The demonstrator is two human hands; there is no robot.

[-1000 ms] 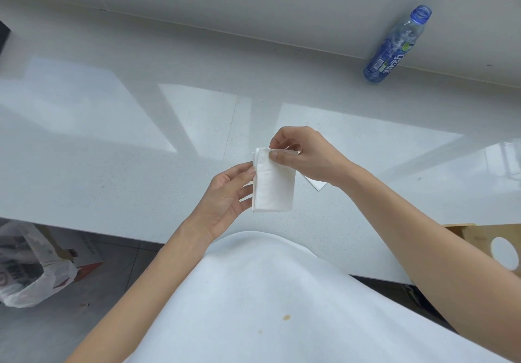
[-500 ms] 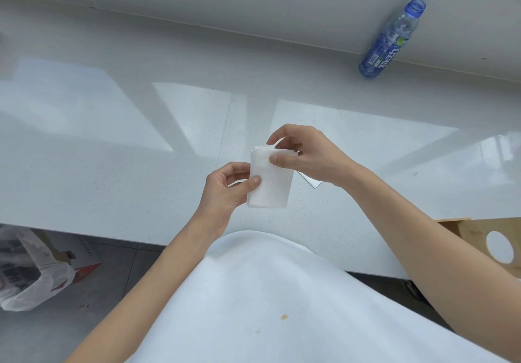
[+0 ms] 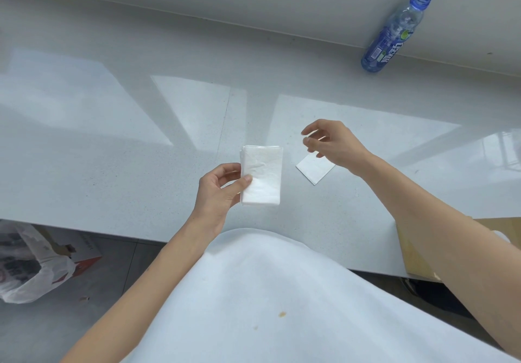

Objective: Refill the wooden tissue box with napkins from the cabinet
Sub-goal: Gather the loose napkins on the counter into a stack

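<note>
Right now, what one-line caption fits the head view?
Left hand pinches a folded napkin stack above the counter; right hand hovers open over a loose napkin, wooden box at right edge.

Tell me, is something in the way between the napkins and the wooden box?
Only the person's own right forearm, which crosses over the wooden tissue box. The left hand holds the napkins; a small white sheet lies farther back.

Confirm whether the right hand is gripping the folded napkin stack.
No, the right hand hangs empty beside the napkin stack, which only the left hand pinches.
</note>
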